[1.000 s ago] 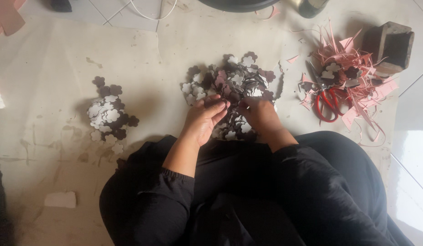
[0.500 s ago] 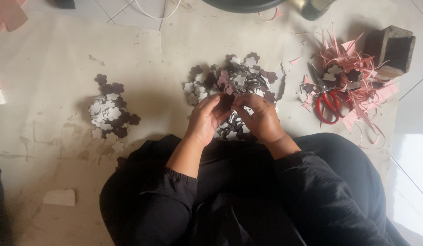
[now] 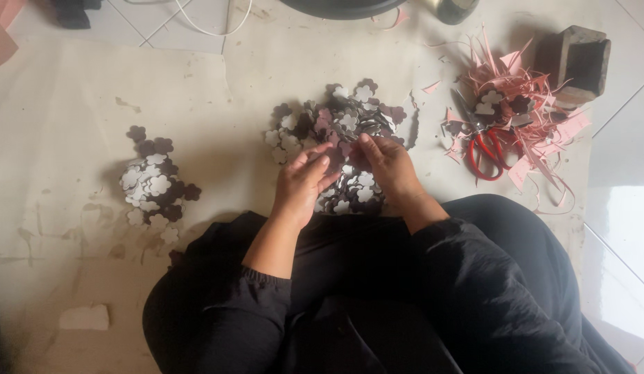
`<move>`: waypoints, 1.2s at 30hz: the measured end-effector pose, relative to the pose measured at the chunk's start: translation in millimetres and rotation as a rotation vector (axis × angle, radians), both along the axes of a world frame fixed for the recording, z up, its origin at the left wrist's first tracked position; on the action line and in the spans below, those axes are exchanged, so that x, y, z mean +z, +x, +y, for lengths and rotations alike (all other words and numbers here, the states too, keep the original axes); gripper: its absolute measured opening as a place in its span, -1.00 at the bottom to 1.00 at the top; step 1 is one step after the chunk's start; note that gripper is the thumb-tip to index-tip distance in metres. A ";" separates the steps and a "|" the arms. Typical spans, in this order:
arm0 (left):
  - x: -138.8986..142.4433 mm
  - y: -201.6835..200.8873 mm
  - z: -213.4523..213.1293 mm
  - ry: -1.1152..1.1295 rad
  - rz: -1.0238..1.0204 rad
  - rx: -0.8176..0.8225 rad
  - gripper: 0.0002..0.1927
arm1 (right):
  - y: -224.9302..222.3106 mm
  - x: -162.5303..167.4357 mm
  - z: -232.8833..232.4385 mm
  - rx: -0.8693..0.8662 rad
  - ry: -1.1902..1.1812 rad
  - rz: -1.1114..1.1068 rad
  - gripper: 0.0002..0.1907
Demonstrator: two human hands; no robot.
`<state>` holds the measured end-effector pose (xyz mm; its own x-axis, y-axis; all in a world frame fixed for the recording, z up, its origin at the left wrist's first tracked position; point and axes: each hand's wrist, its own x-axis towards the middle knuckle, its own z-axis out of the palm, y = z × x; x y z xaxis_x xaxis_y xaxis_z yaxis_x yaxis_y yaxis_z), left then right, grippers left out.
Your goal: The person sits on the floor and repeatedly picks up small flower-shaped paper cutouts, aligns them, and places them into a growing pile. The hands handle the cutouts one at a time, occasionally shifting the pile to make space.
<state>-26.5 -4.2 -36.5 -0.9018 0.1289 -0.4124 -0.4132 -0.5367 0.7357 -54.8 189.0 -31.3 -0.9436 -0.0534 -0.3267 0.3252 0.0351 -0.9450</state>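
A big heap of flower-shaped cut-outs, dark maroon and white, lies on the floor in front of me. My left hand and my right hand rest on its near side, fingertips meeting over a dark cut-out piece that both pinch. A smaller pile of the same flower cut-outs lies to the left, well apart from my hands. My black sleeves and lap fill the lower part of the view.
Red-handled scissors lie on a tangle of pink paper strips at the right. A dark square box stands behind them. White cable runs along the top. A pale scrap lies at the lower left.
Both hands have shifted slightly up over the heap and their fingertips have come together on one dark cut-out. The piles have not moved.
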 end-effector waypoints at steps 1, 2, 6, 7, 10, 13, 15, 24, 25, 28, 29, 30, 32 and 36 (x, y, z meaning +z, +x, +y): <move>2.7 -0.9 -1.9 0.069 -0.011 0.012 -0.68 | -0.7 -0.5 10.0 0.049 0.140 0.082 -0.73; 5.3 -2.3 -4.6 0.137 -0.024 0.030 -0.66 | -0.1 -1.4 17.9 0.103 0.280 0.163 -0.76; 10.8 -4.2 -7.6 0.131 -0.080 0.054 -0.62 | 10.1 -10.2 28.7 0.397 0.862 0.257 -0.64; 10.7 -4.4 -7.8 0.125 -0.080 0.033 -0.61 | 15.5 -15.2 23.2 0.463 0.909 0.290 -0.56; 8.2 -4.4 -7.9 0.124 -0.097 -0.002 -0.61 | 18.2 -29.0 11.2 0.522 1.066 0.200 -0.79; 5.5 -4.7 -9.0 0.167 -0.135 -0.005 -0.69 | 19.0 -34.5 14.7 0.502 1.033 0.212 -0.78; 4.5 -5.1 -9.5 0.191 -0.160 -0.010 -0.72 | 19.6 -35.3 17.9 0.499 0.961 0.248 -0.68; -3.8 -4.9 -7.0 0.222 -0.213 0.002 -0.74 | 10.6 2.0 20.3 0.354 0.925 0.379 -0.86; -5.0 -4.8 -6.6 0.221 -0.217 -0.012 -0.74 | 13.6 10.3 20.8 0.311 0.878 0.415 -0.86; -6.3 -3.7 -4.2 0.209 -0.219 -0.060 -0.74 | 21.6 31.2 13.8 0.175 0.782 0.504 -0.86; -5.7 -3.0 -3.5 0.197 -0.216 -0.075 -0.74 | 23.2 35.8 8.6 0.128 0.755 0.532 -0.85; -4.5 -2.4 -3.1 0.184 -0.213 -0.090 -0.74 | 24.6 39.6 3.2 0.129 0.757 0.608 -0.86; -1.2 -1.6 -2.5 0.186 -0.190 -0.103 -0.75 | 27.5 45.1 -5.6 0.129 0.758 0.758 -0.86; 4.8 -3.4 -3.2 0.128 -0.062 -0.037 -0.75 | 31.6 49.6 -16.9 0.238 0.627 0.914 -0.85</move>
<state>-29.9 -7.4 -31.7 -0.8688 0.2167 -0.4453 -0.4769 -0.6085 0.6343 -23.1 172.1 18.4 -0.8299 -0.3329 0.4476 -0.5563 0.5546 -0.6189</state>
